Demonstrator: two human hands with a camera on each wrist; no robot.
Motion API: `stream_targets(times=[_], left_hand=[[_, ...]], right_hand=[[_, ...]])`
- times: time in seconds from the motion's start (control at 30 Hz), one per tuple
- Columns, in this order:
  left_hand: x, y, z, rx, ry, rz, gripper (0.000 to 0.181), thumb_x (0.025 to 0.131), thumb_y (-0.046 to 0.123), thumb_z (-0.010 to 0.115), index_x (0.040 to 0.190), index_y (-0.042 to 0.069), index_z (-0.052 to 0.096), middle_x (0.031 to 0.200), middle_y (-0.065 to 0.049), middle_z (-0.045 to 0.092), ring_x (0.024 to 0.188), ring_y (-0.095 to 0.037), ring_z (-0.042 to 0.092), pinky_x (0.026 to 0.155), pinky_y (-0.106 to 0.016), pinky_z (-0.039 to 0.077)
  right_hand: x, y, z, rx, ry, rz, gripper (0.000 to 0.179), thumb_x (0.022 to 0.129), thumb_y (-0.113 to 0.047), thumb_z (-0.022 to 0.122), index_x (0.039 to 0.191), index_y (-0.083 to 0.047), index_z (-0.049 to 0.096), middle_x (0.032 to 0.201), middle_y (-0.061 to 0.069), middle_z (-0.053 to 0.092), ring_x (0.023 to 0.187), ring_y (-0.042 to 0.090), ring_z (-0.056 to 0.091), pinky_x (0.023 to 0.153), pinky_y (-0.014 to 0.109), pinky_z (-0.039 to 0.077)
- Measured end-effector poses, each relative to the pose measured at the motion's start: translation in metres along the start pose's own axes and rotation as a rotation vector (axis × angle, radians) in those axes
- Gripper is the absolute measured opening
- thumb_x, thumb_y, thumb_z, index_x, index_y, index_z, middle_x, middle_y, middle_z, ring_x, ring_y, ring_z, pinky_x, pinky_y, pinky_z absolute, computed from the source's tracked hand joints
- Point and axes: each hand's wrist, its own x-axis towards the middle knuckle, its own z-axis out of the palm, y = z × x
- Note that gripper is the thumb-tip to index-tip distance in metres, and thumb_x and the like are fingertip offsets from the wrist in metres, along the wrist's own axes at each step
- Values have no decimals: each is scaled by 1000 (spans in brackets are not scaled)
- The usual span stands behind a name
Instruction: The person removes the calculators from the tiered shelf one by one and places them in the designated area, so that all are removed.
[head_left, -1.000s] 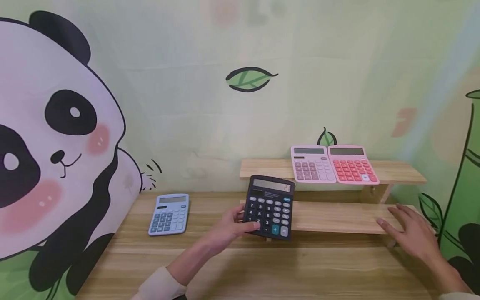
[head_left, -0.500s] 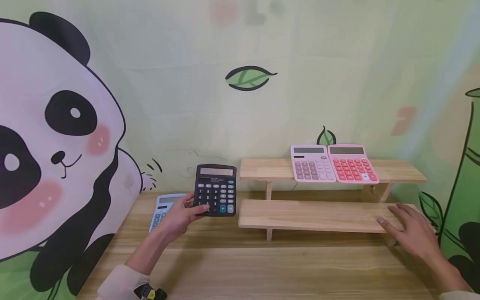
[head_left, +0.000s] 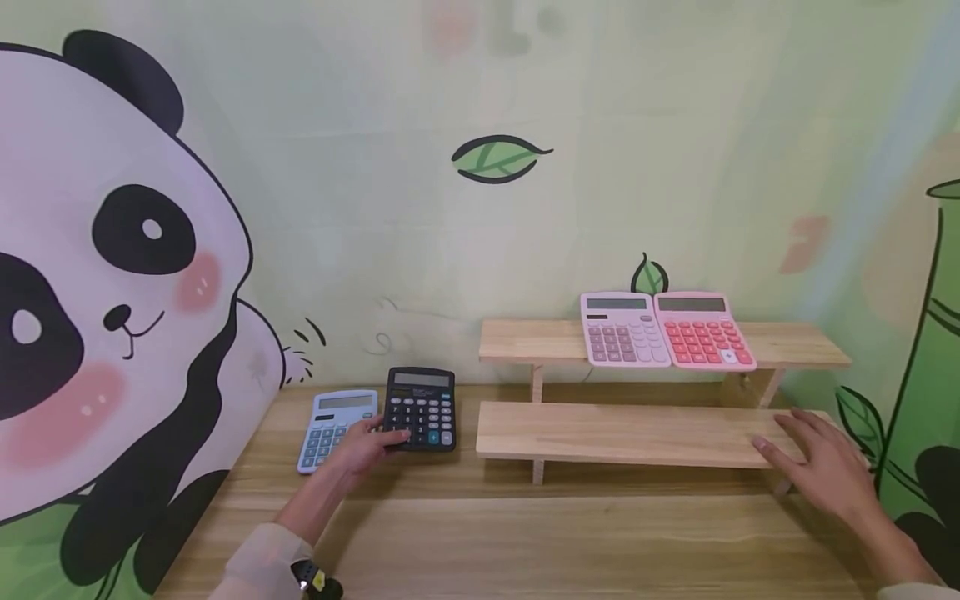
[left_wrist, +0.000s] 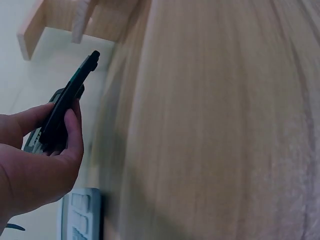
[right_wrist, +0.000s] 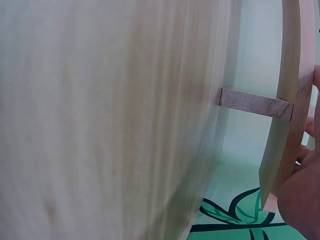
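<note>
My left hand [head_left: 362, 450] grips a black calculator [head_left: 422, 410] by its lower left corner, thumb on the front over the keys and fingers behind. In the left wrist view the black calculator [left_wrist: 67, 100] is seen edge-on, tilted, with the fingers beneath it. Right beside it, a blue calculator [head_left: 347, 402] leans at the back of the table, partly covered by the hand. My right hand [head_left: 825, 462] rests on the right end of the lower shelf board [head_left: 630, 433], fingers spread and holding nothing. In the right wrist view that hand [right_wrist: 302, 195] shows only at the edge.
A two-tier wooden stand stands at the right. Its upper board [head_left: 528, 340] bears a pale pink calculator [head_left: 626, 329] and a pink calculator with red keys [head_left: 703, 329], side by side. Behind the table [head_left: 570, 542] hangs a green backdrop with a panda print [head_left: 112, 275].
My left hand has carried the black calculator leftward from in front of the lower shelf, then down beside the blue calculator. The right hand has stayed on the lower board.
</note>
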Motion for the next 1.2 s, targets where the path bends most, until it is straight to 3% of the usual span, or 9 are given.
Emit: stream_targets(times=[0.27, 0.53, 0.83, 0.97, 1.07, 1.2], left_hand=[[9, -6, 2, -26, 26, -68, 65, 97, -1, 72, 154, -11, 41, 142, -31, 60, 113, -25, 69, 102, -38, 58], [6, -18, -4, -57, 6, -68, 68, 98, -4, 69, 155, -17, 34, 147, -36, 52, 118, -29, 66, 106, -43, 56], [5, -21, -13, -34, -6, -69, 69, 97, -4, 70, 154, -18, 32, 146, -36, 53, 118, -30, 66, 104, -42, 57], [3, -18, -18, 96, -18, -63, 73, 98, 3, 72, 154, -20, 31, 143, -35, 55, 118, -31, 66, 105, -44, 56], [1, -14, -20, 276, -14, -32, 77, 98, 14, 76, 152, -20, 34, 139, -33, 59, 117, -33, 65, 107, -49, 54], [-2, -6, -19, 503, 44, 22, 78, 96, 24, 79, 149, -19, 41, 137, -32, 61, 119, -37, 62, 110, -56, 48]], right_hand=[[0, 0, -1, -2, -1, 7, 74, 103, -51, 64, 141, 11, 53, 147, 43, 41, 130, 68, 36, 96, 86, 30], [1, -1, 0, -3, 3, 3, 76, 103, -52, 64, 142, 12, 53, 147, 43, 42, 130, 68, 36, 98, 85, 29], [2, -6, 0, 5, -4, 4, 76, 102, -52, 64, 142, 12, 52, 147, 43, 42, 130, 68, 37, 97, 85, 30], [2, -5, -1, 4, 5, 2, 75, 102, -51, 65, 141, 12, 54, 147, 43, 43, 130, 67, 38, 97, 84, 32], [1, -4, -1, 2, 11, 2, 75, 102, -51, 65, 141, 12, 53, 147, 43, 43, 129, 68, 37, 97, 85, 31], [0, -1, 0, 5, 14, 5, 75, 102, -51, 65, 142, 12, 53, 146, 43, 42, 129, 68, 37, 97, 85, 30]])
